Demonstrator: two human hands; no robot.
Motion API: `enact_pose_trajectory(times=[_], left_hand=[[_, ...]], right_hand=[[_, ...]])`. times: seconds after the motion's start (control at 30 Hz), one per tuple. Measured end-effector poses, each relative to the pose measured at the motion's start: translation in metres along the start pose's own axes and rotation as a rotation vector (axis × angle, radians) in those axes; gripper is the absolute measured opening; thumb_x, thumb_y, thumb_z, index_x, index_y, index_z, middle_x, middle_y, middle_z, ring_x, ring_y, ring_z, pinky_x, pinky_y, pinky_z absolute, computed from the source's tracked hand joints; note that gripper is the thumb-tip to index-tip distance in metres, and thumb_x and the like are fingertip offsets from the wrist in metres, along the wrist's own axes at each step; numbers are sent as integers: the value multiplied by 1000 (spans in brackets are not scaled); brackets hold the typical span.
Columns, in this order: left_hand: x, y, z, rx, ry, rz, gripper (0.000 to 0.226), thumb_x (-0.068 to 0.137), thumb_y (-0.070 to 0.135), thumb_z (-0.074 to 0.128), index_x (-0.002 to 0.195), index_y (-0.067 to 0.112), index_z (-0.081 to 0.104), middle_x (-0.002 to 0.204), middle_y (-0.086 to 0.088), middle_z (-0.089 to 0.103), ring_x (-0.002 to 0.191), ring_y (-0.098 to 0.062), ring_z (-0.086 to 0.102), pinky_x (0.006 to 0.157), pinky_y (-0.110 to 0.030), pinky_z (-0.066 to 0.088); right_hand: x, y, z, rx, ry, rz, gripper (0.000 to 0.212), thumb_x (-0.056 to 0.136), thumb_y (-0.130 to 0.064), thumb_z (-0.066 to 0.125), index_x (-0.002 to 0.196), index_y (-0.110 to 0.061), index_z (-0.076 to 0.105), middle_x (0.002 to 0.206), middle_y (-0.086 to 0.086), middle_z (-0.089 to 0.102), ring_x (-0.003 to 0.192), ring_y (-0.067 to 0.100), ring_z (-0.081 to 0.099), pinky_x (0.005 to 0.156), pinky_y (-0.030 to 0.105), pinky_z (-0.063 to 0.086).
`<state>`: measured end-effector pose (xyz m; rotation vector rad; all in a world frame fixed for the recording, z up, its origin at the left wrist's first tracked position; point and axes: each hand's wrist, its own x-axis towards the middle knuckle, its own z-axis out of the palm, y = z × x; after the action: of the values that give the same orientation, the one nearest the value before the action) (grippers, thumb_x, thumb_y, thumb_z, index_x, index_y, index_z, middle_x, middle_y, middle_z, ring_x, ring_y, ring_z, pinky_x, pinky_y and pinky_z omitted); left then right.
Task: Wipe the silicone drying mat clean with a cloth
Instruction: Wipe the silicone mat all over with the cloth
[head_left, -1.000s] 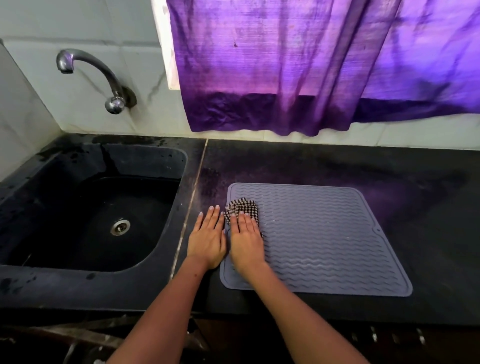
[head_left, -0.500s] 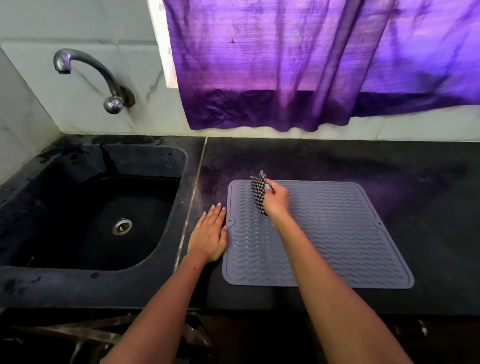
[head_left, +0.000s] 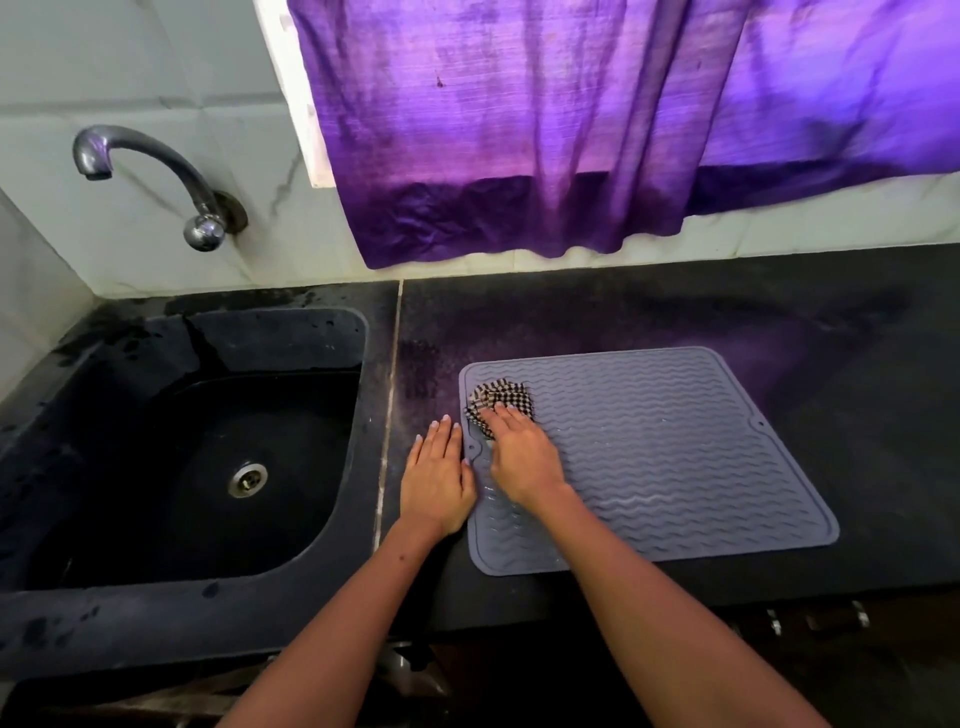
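Observation:
A grey silicone drying mat (head_left: 665, 457) with wavy ridges lies flat on the black counter, right of the sink. A bunched black-and-white checked cloth (head_left: 501, 397) sits on the mat's far left corner. My right hand (head_left: 522, 454) lies over the cloth's near side, fingers pressing it onto the mat. My left hand (head_left: 436, 480) rests flat, fingers together, on the counter right at the mat's left edge. Small water droplets speckle the mat.
A black sink (head_left: 197, 467) with a metal drain fills the left side, with a curved metal tap (head_left: 156, 176) on the tiled wall above it. A purple curtain (head_left: 571, 130) hangs over the back of the counter (head_left: 675, 312). The counter's front edge runs just below the mat.
Half a second ago my right hand held the cloth raised at the mat's far edge. Now the cloth is pressed down on the far left corner. My left hand has stayed put.

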<state>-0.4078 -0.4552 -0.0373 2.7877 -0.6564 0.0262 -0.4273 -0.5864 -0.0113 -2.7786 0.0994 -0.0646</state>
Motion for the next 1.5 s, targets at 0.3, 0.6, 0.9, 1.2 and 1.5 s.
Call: enact_pose_trajectory(times=[0.3, 0.6, 0.9, 1.2, 1.5], left_hand=[[31, -9, -5, 23, -79, 77, 60, 95, 33, 13, 148, 5, 8, 158, -10, 4, 146, -22, -2, 118, -35, -5], [29, -12, 5, 63, -70, 70, 86, 72, 44, -18, 148, 8, 3, 158, -6, 2, 146, -18, -2, 117, -33, -5], [27, -11, 5, 44, -64, 49, 84, 76, 46, -14, 148, 9, 6, 158, -4, 4, 146, -15, -1, 118, -32, -4], [31, -13, 8, 53, -53, 39, 83, 76, 49, -14, 149, 13, 4, 158, -3, 1, 145, -13, -2, 117, -30, -5], [32, -15, 10, 78, -59, 25, 84, 78, 51, -13, 148, 10, 5, 158, -3, 1, 145, -13, -3, 116, -29, -6]], right_hand=[[40, 16, -42, 892, 323, 538, 36, 95, -8, 47, 129, -13, 56, 126, 11, 61, 117, 28, 56, 94, 31, 44], [12, -13, 13, -142, -25, 137, 59, 98, -26, 35, 150, -11, 10, 158, 13, 9, 146, 26, 7, 119, 35, 3], [28, 20, -16, 663, 68, 297, 41, 96, -6, 42, 135, -17, 49, 137, 6, 53, 123, 22, 50, 103, 27, 36], [41, 13, -49, 315, 214, 218, 55, 91, -1, 46, 143, -16, 36, 139, 11, 48, 126, 29, 47, 104, 36, 38], [38, 31, -5, -50, -104, -53, 58, 97, -11, 38, 149, -18, 14, 158, 7, 12, 146, 21, 11, 120, 33, 11]])
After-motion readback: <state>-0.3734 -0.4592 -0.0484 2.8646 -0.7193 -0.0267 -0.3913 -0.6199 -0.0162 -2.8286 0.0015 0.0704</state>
